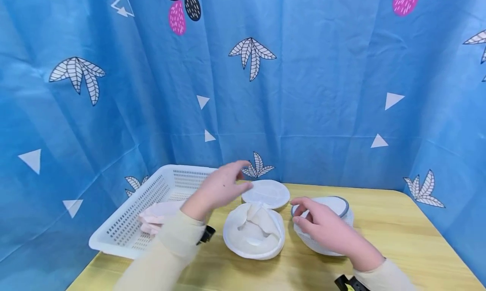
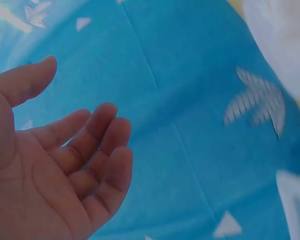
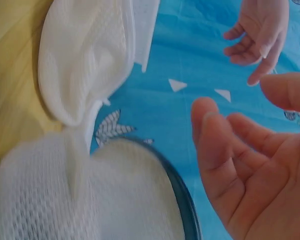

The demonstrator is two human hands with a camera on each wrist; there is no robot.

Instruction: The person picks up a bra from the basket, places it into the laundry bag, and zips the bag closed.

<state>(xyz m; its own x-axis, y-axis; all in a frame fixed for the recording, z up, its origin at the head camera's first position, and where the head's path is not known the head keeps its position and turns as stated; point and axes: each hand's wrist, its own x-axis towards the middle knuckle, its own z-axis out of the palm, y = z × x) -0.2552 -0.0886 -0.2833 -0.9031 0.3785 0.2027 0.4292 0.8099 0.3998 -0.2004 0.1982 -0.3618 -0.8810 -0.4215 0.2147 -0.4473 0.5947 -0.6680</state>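
My left hand (image 1: 224,184) hovers over the right edge of a white plastic basket (image 1: 130,206), its thumb and fingers apart and nothing between them. In the left wrist view its palm (image 2: 45,185) faces up with the fingers loosely bent. A white mesh bag (image 1: 252,251) stands with its top spread in the middle of the table. My right hand (image 1: 322,227) is above a second white mesh pouch with a grey rim (image 1: 343,204), holding nothing. The right wrist view shows that pouch (image 3: 45,200) beside the loosely bent fingers (image 3: 217,145), apart from them.
Behind the middle bag lies a round, white, flat-topped item (image 1: 267,192). Pale pink cloth (image 1: 157,215) lies inside the basket at the left. A blue patterned curtain (image 1: 322,114) encloses the wooden table (image 1: 398,236) at the back and sides.
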